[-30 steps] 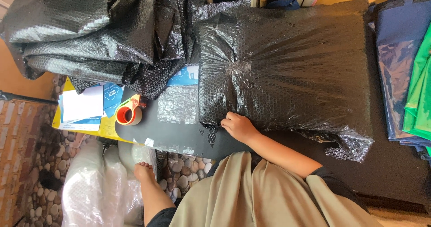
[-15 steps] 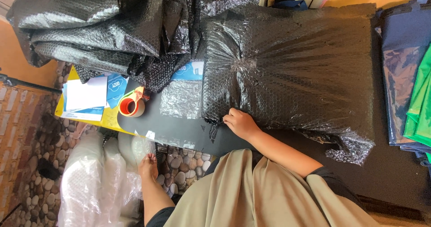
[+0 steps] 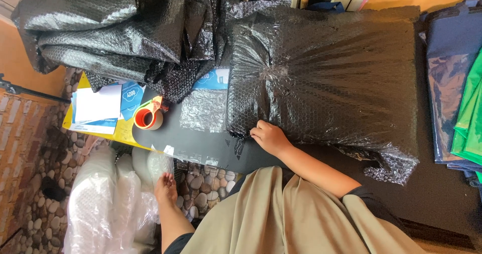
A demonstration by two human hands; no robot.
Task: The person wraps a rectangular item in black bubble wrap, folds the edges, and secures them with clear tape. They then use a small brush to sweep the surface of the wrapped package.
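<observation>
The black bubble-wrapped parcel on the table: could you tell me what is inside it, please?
The contents cannot be seen; the black bubble-wrapped parcel is fully covered, its wrap gathered at a knot. One hand rests on its near edge.

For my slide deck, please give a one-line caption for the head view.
One hand rests on a black bubble-wrapped parcel; the other hand touches clear bubble wrap below.

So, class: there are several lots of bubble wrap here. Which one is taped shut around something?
The big black bubble-wrapped parcel under the right hand: gathered and taped, unlike the loose black heap and clear rolls.
</observation>
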